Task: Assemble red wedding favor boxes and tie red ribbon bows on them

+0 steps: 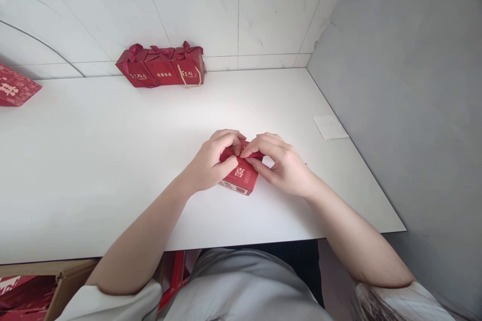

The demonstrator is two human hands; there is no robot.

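A small red box [241, 175] with pale printed characters lies flat on the white table, in front of me. Across its top runs a dark red ribbon [256, 155]. My left hand [211, 164] covers the box's left side, thumb and fingers pinching the ribbon near the middle. From the other side my right hand [282, 163] pinches the ribbon between thumb and forefinger, its fingertips close to those of the left. The fingers hide part of the ribbon and the far end of the box.
Against the tiled wall stand several red gift boxes [160, 71] with ribbon bows, one with a gold cord. Another red box [17, 88] is at the far left. A white paper piece [330, 127] lies by the grey wall. Below the table's front edge is an open carton [71, 273] holding red items.
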